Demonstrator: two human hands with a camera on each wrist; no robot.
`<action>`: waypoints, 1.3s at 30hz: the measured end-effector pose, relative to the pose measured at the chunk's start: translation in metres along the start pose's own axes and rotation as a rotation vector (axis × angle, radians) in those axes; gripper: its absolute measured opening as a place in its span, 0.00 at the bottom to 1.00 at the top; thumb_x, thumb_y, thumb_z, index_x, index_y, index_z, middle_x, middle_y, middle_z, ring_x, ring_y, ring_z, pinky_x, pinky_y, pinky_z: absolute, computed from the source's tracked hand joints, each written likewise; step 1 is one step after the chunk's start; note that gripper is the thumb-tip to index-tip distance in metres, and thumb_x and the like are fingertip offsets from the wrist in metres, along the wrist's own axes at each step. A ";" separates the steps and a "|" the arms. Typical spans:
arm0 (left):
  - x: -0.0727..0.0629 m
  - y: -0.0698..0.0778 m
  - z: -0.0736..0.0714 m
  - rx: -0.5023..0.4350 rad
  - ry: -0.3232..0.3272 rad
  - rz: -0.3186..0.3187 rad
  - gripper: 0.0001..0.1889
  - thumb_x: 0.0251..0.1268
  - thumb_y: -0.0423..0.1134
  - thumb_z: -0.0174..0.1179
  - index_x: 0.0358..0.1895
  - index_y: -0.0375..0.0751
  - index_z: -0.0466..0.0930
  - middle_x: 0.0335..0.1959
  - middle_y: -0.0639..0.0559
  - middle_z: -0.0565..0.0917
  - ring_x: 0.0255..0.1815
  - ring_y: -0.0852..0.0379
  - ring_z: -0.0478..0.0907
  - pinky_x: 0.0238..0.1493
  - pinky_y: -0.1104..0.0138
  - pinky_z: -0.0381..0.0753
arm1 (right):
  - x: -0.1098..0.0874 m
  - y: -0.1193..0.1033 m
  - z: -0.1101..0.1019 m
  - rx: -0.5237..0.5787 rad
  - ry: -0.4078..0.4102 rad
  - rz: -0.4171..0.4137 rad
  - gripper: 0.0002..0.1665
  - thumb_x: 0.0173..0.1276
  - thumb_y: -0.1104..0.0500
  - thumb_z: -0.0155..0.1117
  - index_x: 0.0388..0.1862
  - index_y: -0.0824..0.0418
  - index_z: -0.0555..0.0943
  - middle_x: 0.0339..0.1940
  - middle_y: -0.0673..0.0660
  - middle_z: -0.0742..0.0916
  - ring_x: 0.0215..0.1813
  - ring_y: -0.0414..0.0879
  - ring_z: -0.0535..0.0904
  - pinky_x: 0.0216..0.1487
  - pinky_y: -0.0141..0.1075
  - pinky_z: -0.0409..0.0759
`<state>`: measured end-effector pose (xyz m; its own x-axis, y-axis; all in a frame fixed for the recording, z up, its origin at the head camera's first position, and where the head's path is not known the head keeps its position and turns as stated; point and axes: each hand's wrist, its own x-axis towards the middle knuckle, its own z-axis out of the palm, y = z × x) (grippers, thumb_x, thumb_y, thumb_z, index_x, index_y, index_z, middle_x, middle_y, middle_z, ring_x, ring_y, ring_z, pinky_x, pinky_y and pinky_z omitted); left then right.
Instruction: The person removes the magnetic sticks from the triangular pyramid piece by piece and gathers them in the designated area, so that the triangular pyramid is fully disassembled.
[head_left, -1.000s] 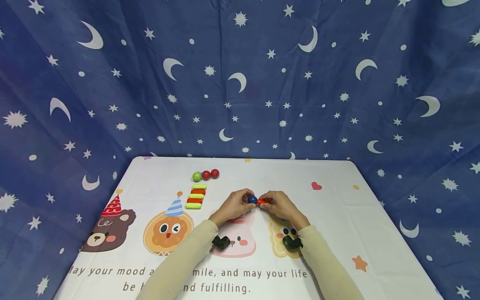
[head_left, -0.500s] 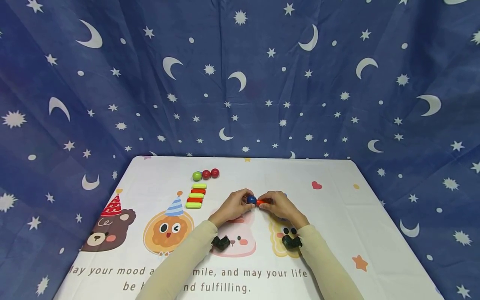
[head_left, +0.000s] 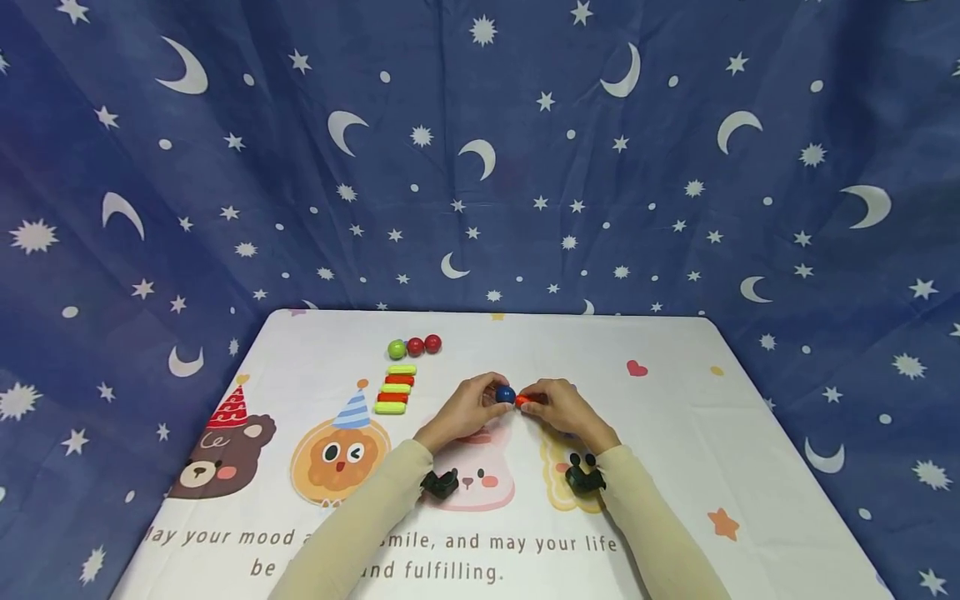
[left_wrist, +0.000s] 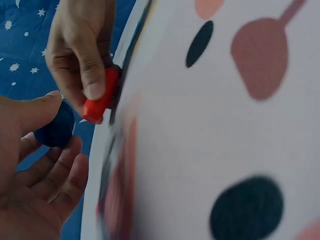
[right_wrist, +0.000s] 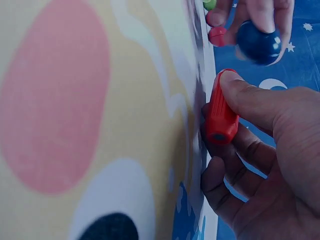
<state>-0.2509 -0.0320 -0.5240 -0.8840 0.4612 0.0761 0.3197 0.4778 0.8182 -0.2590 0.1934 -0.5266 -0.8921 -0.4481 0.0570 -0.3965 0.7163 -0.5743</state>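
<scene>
My left hand point(head_left: 467, 408) pinches a shiny dark blue ball point(head_left: 506, 395) between thumb and fingers over the middle of the table. Just to its right, my right hand point(head_left: 564, 410) pinches a short red ribbed stick point(head_left: 522, 402). In the right wrist view the red stick point(right_wrist: 222, 110) has a small dark spot in its near end, the thumb lying along its side. A gap shows there between the stick and the blue ball point(right_wrist: 258, 42). The left wrist view has the ball point(left_wrist: 56, 127) beside the end of the stick point(left_wrist: 101, 97).
Beyond my left hand, yellow and red sticks point(head_left: 395, 389) lie in a column. Behind them sit a green ball point(head_left: 397, 349) and two red balls point(head_left: 424, 345) in a row, a bit of blue peeking out between. A printed white cloth point(head_left: 675, 467) covers the table; a blue curtain point(head_left: 480, 125) hangs behind.
The red stick has turned in my right hand and looks shorter in the head view. Both hands keep their grip and stay nearly in place; the head view has shifted slightly.
</scene>
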 end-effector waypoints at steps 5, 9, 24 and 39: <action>-0.005 0.003 -0.009 -0.005 0.036 0.000 0.18 0.64 0.42 0.66 0.56 0.48 0.76 0.50 0.51 0.83 0.47 0.57 0.81 0.50 0.63 0.82 | 0.000 0.001 -0.001 -0.006 -0.001 0.009 0.15 0.66 0.55 0.69 0.50 0.58 0.86 0.40 0.52 0.89 0.41 0.41 0.80 0.49 0.40 0.80; -0.010 0.001 -0.016 -0.023 0.050 -0.013 0.18 0.65 0.42 0.65 0.57 0.49 0.76 0.50 0.51 0.83 0.48 0.56 0.81 0.50 0.62 0.82 | -0.001 0.001 0.001 -0.003 -0.006 0.028 0.16 0.65 0.55 0.70 0.50 0.57 0.86 0.41 0.51 0.88 0.41 0.41 0.79 0.49 0.40 0.80; -0.026 -0.003 -0.048 -0.038 0.152 -0.024 0.22 0.63 0.39 0.67 0.61 0.47 0.76 0.51 0.51 0.83 0.45 0.55 0.81 0.50 0.63 0.83 | -0.002 -0.002 0.001 -0.013 -0.017 0.109 0.18 0.63 0.54 0.71 0.51 0.56 0.85 0.42 0.51 0.87 0.42 0.41 0.77 0.53 0.43 0.79; -0.040 -0.008 -0.094 -0.040 0.296 -0.050 0.23 0.64 0.41 0.67 0.61 0.42 0.76 0.50 0.45 0.82 0.50 0.49 0.81 0.53 0.57 0.82 | -0.003 -0.001 0.000 -0.011 0.005 0.054 0.17 0.62 0.55 0.72 0.50 0.57 0.86 0.41 0.50 0.87 0.39 0.40 0.76 0.48 0.39 0.78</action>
<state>-0.2505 -0.1243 -0.4801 -0.9612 0.1973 0.1930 0.2648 0.4617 0.8466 -0.2562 0.1940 -0.5263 -0.9134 -0.4058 0.0305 -0.3500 0.7450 -0.5678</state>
